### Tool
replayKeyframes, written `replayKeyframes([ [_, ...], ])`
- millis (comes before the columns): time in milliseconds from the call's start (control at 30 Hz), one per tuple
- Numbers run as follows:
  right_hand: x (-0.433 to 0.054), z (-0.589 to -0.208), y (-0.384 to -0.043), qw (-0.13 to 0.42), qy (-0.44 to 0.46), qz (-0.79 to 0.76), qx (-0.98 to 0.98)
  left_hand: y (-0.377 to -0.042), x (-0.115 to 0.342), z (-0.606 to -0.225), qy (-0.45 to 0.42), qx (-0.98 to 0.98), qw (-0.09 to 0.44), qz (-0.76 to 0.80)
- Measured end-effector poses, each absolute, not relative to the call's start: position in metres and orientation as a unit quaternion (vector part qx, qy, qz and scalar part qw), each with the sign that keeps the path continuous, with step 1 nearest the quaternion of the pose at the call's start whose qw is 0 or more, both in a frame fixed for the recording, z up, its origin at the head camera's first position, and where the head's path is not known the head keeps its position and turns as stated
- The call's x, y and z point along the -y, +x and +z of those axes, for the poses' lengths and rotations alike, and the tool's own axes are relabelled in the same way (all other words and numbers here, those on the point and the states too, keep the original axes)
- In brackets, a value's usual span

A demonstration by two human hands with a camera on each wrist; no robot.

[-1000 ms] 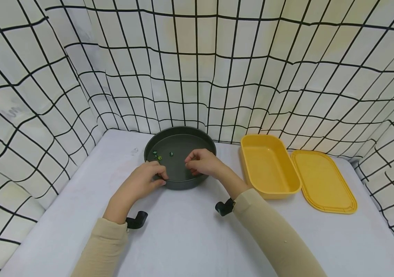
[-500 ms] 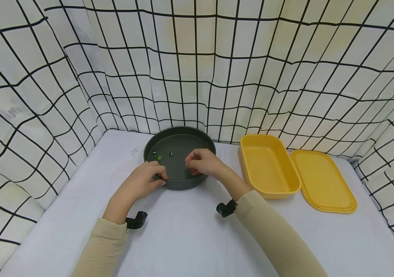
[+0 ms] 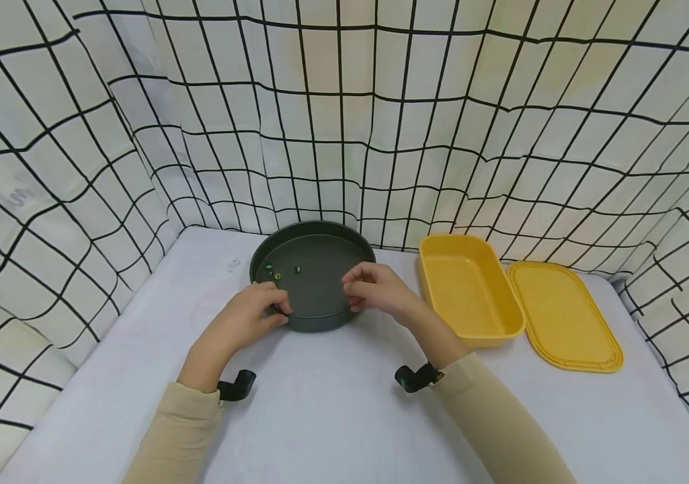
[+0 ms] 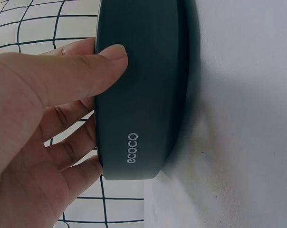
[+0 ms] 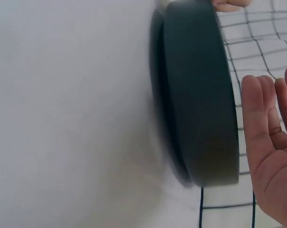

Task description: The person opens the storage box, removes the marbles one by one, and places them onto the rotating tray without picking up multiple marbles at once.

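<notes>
A dark green round tray (image 3: 320, 296) with a low wall stands on the white table, several small green beads (image 3: 277, 276) lying in its left part. My left hand (image 3: 252, 312) grips the near left wall. In the left wrist view its thumb (image 4: 112, 59) presses the outside near the "ecoco" lettering, and the other fingers pass behind the rim. Over the tray's right edge hovers my right hand (image 3: 377, 290), fingers bent, thumb and index tips close together. The right wrist view cuts off those tips, so I cannot tell whether they pinch a bead.
To the right of the tray stands a yellow rectangular box (image 3: 471, 289), with its yellow lid (image 3: 564, 316) lying flat beside it. Black netting (image 3: 344, 141) over white cloth walls surrounds the table at the back and both sides.
My right hand has moved right, from above the tray's inside to its right edge. The left hand keeps its grip on the wall, and the beads lie as before.
</notes>
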State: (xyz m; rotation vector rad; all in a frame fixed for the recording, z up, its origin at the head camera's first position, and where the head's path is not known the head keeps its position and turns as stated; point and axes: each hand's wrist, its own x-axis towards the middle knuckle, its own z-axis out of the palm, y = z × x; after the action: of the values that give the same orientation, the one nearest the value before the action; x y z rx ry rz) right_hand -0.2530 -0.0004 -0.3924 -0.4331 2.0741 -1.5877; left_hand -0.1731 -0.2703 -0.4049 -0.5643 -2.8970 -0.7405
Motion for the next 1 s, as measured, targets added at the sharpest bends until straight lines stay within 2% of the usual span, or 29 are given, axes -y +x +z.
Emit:
replayKeyframes([
  [467,-0.08,-0.397,-0.24,0.187,-0.113,-0.651,-0.727,-0.174,0.27,-0.407,-0.193,0.948,0.052,-0.248],
  [667,-0.106,-0.387,-0.243,0.128,-0.132,-0.658,-0.731,-0.173,0.271,-0.405,-0.188,0.949,0.049,-0.248],
  [833,-0.128,-0.387,-0.246,0.092,-0.135,-0.628,-0.761,-0.173,0.273,-0.406,-0.189,0.948,0.049,-0.251],
  [1000,-0.15,-0.389,-0.246,0.082,-0.113,-0.565,-0.813,-0.173,0.273,-0.406,-0.188,0.948,0.049,-0.253],
])
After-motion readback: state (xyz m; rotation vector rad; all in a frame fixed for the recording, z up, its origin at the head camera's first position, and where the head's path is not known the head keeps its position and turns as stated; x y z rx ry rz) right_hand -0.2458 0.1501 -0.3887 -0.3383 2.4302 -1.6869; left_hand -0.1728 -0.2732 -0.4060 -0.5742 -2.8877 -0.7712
